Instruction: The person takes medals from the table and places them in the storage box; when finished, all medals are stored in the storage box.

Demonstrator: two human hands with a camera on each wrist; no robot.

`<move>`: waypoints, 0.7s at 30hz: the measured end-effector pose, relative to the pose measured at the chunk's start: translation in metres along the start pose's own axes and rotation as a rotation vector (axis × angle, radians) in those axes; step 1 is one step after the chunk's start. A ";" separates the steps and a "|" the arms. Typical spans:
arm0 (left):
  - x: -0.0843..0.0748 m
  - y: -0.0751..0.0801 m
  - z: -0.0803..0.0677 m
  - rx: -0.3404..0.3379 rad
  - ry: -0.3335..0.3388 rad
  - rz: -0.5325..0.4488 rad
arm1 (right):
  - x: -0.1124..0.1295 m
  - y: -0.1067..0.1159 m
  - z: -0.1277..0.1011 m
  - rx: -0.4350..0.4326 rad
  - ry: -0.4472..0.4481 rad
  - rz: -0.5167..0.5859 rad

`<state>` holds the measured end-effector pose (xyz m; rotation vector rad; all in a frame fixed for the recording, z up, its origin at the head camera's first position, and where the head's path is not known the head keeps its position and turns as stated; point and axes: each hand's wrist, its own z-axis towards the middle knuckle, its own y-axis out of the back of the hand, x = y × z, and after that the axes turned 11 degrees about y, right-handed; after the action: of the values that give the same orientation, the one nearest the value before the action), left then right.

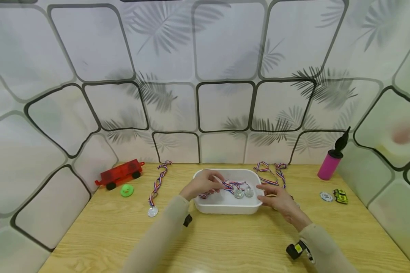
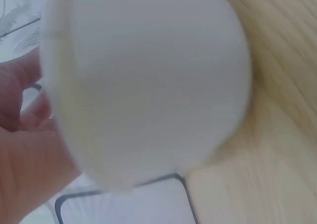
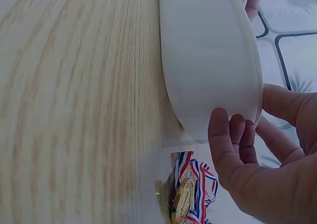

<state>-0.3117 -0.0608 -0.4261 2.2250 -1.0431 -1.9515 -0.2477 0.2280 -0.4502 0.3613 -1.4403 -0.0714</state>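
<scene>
no readable text, labels or numbers anywhere

The tray [image 1: 225, 207] is white. The medals [image 1: 243, 193] in it are silver, on red, white and blue striped ribbons [image 1: 230, 185]. The worktop [image 1: 232, 242] is light yellow wood with grain lines. The toy wagon [image 1: 120, 174] is red, the duck [image 1: 126, 190] green, the pump [image 1: 330, 163] pink with a black top.
</scene>
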 end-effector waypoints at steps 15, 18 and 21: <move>0.025 0.036 -0.034 -0.057 -0.057 -0.043 | -0.001 0.000 0.000 -0.010 -0.019 -0.012; 0.032 0.043 -0.041 -0.057 -0.041 -0.071 | 0.000 0.000 -0.001 -0.006 -0.014 -0.016; 0.039 0.050 -0.050 -0.055 -0.022 -0.096 | 0.002 0.000 -0.001 -0.006 -0.011 -0.013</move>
<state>-0.2910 -0.1386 -0.4279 2.2699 -0.8883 -2.0202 -0.2463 0.2276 -0.4488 0.3660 -1.4484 -0.0880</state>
